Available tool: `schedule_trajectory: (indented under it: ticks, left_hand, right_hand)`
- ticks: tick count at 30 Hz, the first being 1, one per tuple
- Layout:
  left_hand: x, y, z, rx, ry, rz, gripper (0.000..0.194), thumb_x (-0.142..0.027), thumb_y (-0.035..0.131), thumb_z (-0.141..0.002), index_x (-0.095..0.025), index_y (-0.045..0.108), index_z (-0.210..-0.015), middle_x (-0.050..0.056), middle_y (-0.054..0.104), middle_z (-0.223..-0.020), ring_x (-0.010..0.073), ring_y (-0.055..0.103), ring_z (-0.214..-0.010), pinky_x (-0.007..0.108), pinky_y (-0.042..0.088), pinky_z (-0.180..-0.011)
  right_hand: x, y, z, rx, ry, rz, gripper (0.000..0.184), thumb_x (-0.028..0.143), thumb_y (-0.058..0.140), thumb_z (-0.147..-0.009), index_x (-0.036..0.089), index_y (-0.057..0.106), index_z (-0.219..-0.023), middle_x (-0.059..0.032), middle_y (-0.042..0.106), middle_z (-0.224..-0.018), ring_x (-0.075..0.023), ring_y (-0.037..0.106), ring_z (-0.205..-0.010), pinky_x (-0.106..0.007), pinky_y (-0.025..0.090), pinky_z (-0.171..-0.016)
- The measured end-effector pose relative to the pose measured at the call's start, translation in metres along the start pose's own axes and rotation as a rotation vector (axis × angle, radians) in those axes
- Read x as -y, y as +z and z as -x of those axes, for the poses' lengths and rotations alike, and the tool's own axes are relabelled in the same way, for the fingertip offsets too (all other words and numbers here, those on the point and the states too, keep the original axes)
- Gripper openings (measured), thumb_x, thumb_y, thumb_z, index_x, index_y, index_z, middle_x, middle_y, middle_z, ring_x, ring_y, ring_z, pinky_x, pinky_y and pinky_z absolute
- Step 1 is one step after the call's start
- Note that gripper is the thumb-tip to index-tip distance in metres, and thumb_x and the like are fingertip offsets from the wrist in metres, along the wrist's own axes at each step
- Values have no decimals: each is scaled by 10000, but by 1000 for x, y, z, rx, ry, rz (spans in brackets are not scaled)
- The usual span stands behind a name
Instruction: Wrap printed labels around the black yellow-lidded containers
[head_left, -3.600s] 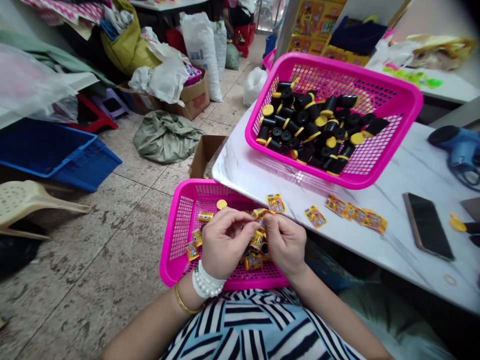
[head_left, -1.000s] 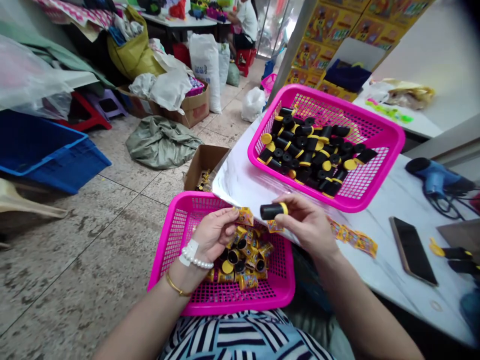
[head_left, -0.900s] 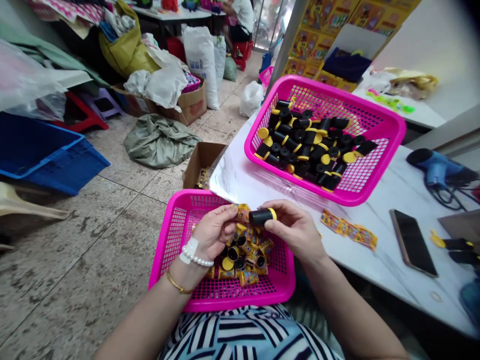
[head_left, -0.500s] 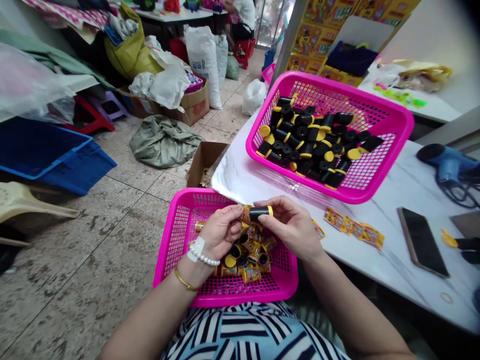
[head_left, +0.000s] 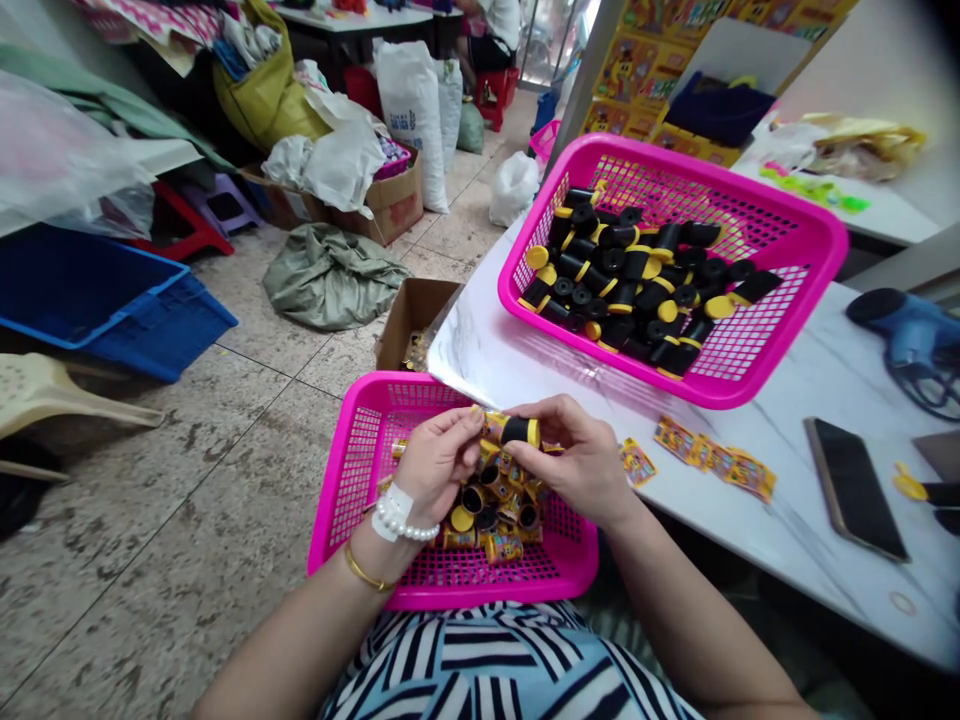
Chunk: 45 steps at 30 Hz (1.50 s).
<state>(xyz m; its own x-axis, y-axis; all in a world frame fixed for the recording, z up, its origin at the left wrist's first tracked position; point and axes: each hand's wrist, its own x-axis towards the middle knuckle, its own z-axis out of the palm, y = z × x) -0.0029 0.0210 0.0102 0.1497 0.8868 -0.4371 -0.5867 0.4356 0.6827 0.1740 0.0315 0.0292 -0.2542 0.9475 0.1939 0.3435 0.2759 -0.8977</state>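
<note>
A blue crate (head_left: 180, 340) stands at far left, with speckled floor (head_left: 232, 430) running as a gap between it and the pink lower basket (head_left: 324, 510). Beyond, a white sack (head_left: 409, 125) bears blue print too small to read. The lower basket's near rim meets the patterned clothing; its far rim comes close to the corner of the marbled table (head_left: 465, 335). Over this basket the left hand (head_left: 439, 450) pinches an orange printed sleeve (head_left: 493, 426) between thumb and forefinger. The sleeve meets the left end of a black tube (head_left: 515, 430); whether the tube sits inside it cannot be told. The right hand (head_left: 574, 450) clamps the tube near its yellow cap (head_left: 533, 433), thumb below, fingers above. Wrapped tubes (head_left: 504, 548) with colourful print lie beneath. Cartoon-printed yellow boxes (head_left: 630, 80) at the back carry lettering I cannot make out. The upper basket (head_left: 829, 245), full of black tubes, takes up the table's far side; along the near edge lie a single sleeve (head_left: 637, 462), a strip of orange sleeves (head_left: 715, 459) and a dark phone (head_left: 856, 488).
</note>
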Motion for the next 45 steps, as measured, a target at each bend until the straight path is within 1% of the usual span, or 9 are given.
schedule_trajectory:
  ticks: [5, 9, 14, 19, 25, 31, 37, 42, 45]
  left_hand:
    - [-5, 0, 8, -11, -36, -89, 355, -393, 851, -659, -116, 661, -771, -67, 461, -416, 10, 308, -358, 133, 133, -351]
    - [-4, 5, 12, -23, 6, -90, 349, -390, 854, -656, -126, 667, -786, -57, 501, -429, 21, 339, -359, 136, 179, -339]
    - [-6, 6, 16, -99, 138, -47, 387, -288, 890, -612, -139, 678, -899, 22, 689, -739, 46, 517, -519, 123, 312, -389]
    - [-10, 1, 13, -12, 0, -74, 344, -334, 873, -640, -116, 644, -775, -11, 608, -588, 22, 424, -428, 123, 257, -345]
    - [-7, 0, 5, -55, -12, 9, 314, -276, 861, -653, -113, 625, -780, -27, 587, -616, 20, 446, -451, 112, 224, -331]
    - [-1, 2, 0, 22, -56, 42, 294, -277, 851, -666, -106, 635, -769, -38, 549, -591, 12, 415, -442, 110, 198, -338]
    - [3, 3, 0, 39, -48, -53, 287, -353, 797, -736, -120, 635, -777, -45, 516, -490, 14, 347, -383, 126, 182, -352]
    - [2, 4, 3, 9, -26, -98, 303, -380, 790, -736, -123, 638, -791, -36, 532, -478, 24, 350, -372, 138, 193, -349]
    - [1, 5, 5, -18, 8, -91, 306, -371, 801, -725, -122, 657, -827, -36, 539, -500, 33, 376, -392, 141, 214, -352]
  right_hand:
    - [-7, -6, 4, -11, -126, 26, 282, 273, 787, -779, 228, 659, -1025, -45, 710, -979, -171, 702, -833, -295, 602, -744]
    - [-15, -7, 10, -37, -126, -55, 324, 261, 802, -771, 237, 647, -1054, -50, 678, -1010, -170, 693, -840, -291, 612, -708]
    - [-20, -9, 14, -141, -138, -80, 345, 231, 824, -741, 237, 645, -1037, -52, 664, -1018, -171, 687, -848, -298, 610, -707]
    - [-15, -6, 16, -107, -140, -154, 330, 236, 823, -744, 240, 658, -1030, -48, 680, -991, -181, 686, -887, -310, 611, -747]
    - [-6, -6, 13, -197, -13, -395, 313, 335, 819, -758, 238, 664, -1012, -46, 719, -975, -184, 710, -867, -303, 622, -715]
    - [-8, 0, 11, -63, 56, -391, 304, 352, 802, -770, 223, 648, -998, -83, 738, -1121, -219, 720, -1014, -396, 605, -905]
    - [-10, -2, 11, -63, 125, -212, 273, 276, 747, -807, 212, 619, -1040, -102, 743, -1126, -198, 741, -915, -343, 623, -818]
    - [-12, -2, 13, -27, 5, -105, 279, 264, 748, -805, 227, 606, -1042, -62, 750, -1031, -182, 737, -845, -314, 619, -754]
    - [-17, -1, 17, -117, -36, -55, 298, 284, 781, -781, 229, 625, -1029, -47, 735, -971, -181, 728, -817, -320, 617, -752]
